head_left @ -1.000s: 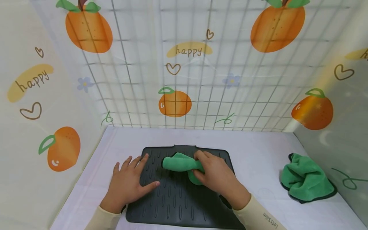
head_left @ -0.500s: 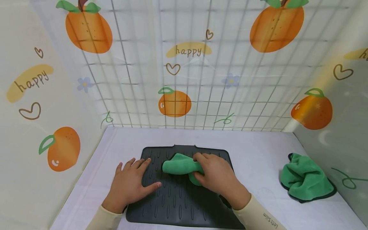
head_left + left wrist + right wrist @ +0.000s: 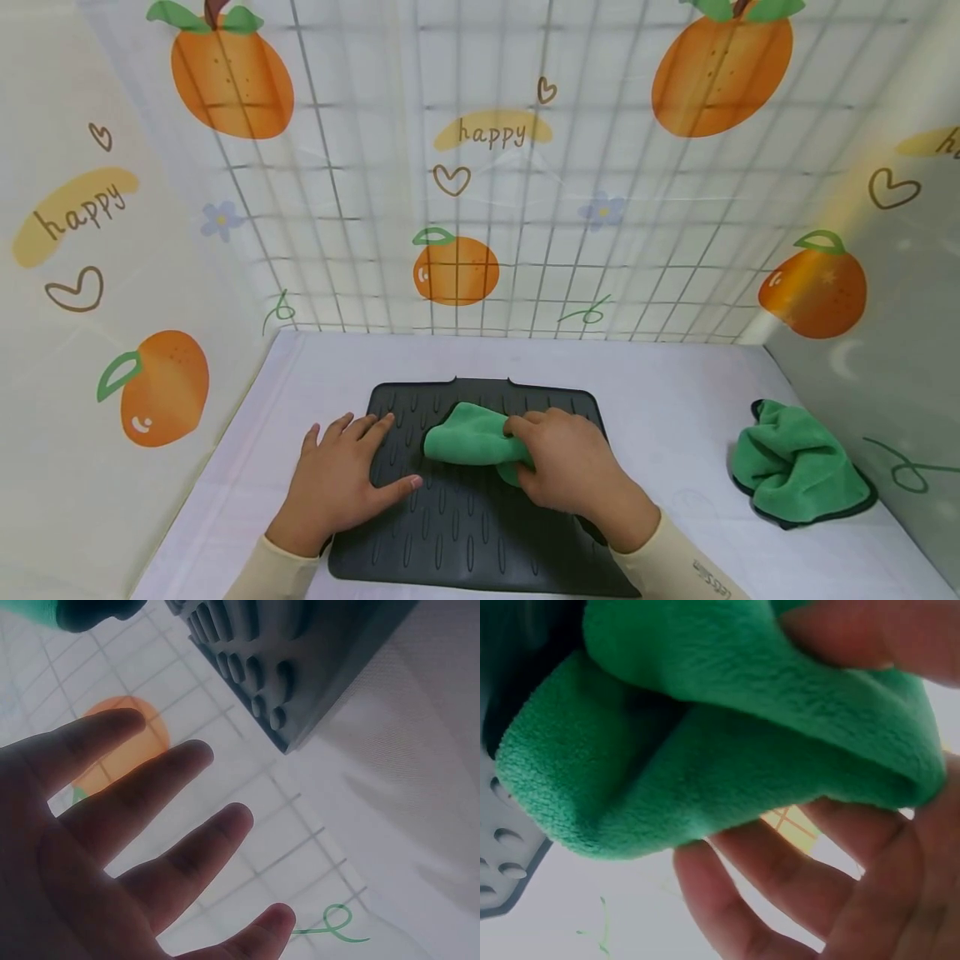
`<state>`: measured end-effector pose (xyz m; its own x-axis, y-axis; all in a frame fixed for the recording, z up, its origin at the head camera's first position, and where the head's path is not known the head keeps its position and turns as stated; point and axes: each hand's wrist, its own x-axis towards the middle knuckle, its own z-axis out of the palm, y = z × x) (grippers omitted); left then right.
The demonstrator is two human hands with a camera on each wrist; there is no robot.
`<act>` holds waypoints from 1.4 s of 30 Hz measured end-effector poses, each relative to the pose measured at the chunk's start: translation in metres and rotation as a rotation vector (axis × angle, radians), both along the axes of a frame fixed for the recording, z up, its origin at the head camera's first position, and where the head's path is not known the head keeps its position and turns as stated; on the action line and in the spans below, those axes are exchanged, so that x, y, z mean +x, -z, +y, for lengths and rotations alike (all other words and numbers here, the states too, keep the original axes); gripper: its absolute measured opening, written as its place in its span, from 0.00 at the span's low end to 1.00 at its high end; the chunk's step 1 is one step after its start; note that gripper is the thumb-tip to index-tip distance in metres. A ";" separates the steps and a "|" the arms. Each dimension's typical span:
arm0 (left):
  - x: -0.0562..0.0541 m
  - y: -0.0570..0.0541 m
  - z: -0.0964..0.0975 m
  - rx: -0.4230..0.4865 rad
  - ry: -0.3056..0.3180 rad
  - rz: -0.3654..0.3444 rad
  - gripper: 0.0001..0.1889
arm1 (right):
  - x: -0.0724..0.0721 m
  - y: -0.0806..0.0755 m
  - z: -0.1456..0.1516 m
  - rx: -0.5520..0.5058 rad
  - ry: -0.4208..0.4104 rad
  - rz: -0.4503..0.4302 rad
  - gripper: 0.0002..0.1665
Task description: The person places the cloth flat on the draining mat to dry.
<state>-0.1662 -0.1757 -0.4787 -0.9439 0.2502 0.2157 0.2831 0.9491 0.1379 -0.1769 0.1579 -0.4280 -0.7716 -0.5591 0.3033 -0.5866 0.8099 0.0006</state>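
A dark ribbed mat (image 3: 450,533) lies on the white table. Over its middle, my right hand (image 3: 573,462) holds a bunched green cloth (image 3: 468,437) with dark edging. In the right wrist view, thumb and fingers close on the folded plush cloth (image 3: 705,750) from both sides. My left hand (image 3: 333,479) is spread at the mat's left edge, its thumb and index finger reaching over the ribs. Seen from the left wrist, the fingers (image 3: 172,787) are straight and apart, with the mat's corner (image 3: 277,682) beyond them.
A second green cloth (image 3: 798,467) with dark edging lies crumpled on the right side of the table (image 3: 675,400). A grid-patterned curtain (image 3: 360,200) with printed oranges stands behind the table, and similar sheets enclose both sides.
The green cloth on the mat and the right hand have shifted slightly toward the person. The left hand moved a little nearer the person, then stayed still.
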 end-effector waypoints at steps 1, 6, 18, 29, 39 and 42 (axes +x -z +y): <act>0.000 0.000 0.000 0.000 0.001 0.000 0.57 | 0.001 0.000 0.000 0.008 -0.004 -0.002 0.21; 0.001 0.000 0.000 0.001 0.003 0.000 0.57 | 0.003 -0.002 0.000 0.048 -0.004 -0.005 0.23; 0.002 -0.002 0.000 0.002 -0.001 -0.014 0.58 | 0.003 -0.010 0.000 -0.056 0.089 0.049 0.16; 0.002 -0.001 0.000 0.020 -0.003 -0.007 0.58 | 0.002 -0.018 -0.006 -0.281 0.218 0.057 0.14; 0.001 0.000 0.000 0.021 0.003 0.011 0.57 | 0.001 -0.020 -0.011 -0.419 0.183 0.096 0.11; 0.001 0.001 0.000 0.020 0.007 0.021 0.57 | 0.001 -0.019 -0.015 -0.419 0.183 0.086 0.18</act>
<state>-0.1648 -0.1757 -0.4794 -0.9373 0.2524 0.2404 0.2930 0.9441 0.1511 -0.1759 0.1432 -0.4087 -0.8081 -0.2315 0.5417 -0.4464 0.8407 -0.3066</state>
